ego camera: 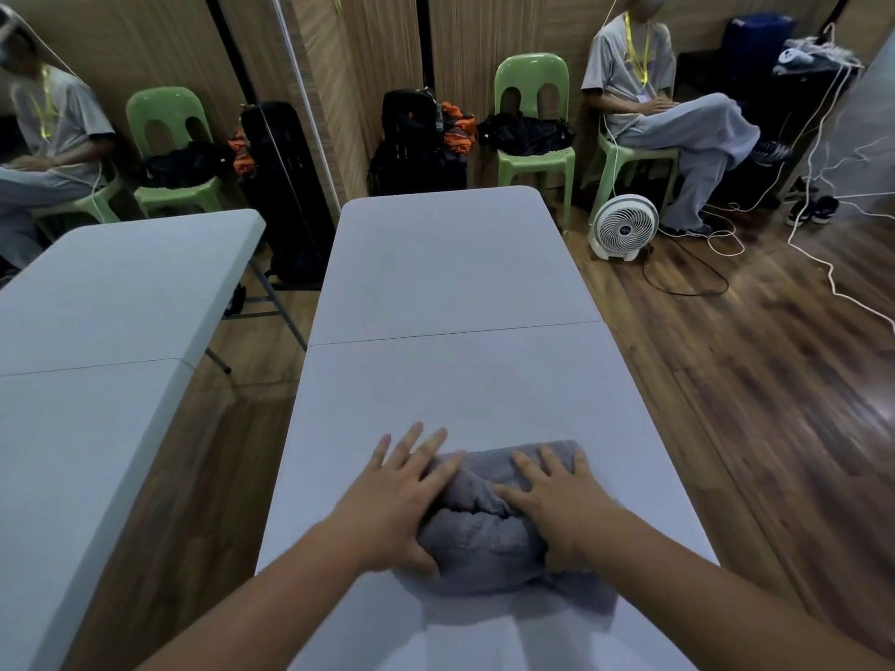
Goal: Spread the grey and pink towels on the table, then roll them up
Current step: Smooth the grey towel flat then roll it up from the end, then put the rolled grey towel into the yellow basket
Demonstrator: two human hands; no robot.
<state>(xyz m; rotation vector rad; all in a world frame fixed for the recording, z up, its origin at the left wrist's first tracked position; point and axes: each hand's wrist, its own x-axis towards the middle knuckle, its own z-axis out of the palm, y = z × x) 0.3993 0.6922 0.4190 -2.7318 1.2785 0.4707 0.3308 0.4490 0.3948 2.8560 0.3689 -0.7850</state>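
Your grey towel (479, 540) lies at the near end of the counter (460, 283), bunched into a thick, uneven roll with a loose flap trailing toward you on the right. Your left hand (402, 496) and right hand (557, 506) lie flat on it, fingers straight and spread, clasping nothing. The left is at the roll's left end and the right is toward its right. This looks like the rolling step, so press evenly with both palms and drive them at one pace. The dip between your hands suggests a slack middle — tuck it in first, and square the ends or the roll may cone. No pink towel is in view. No writing can be read — the badge on the floor fan (624, 232) is too small.
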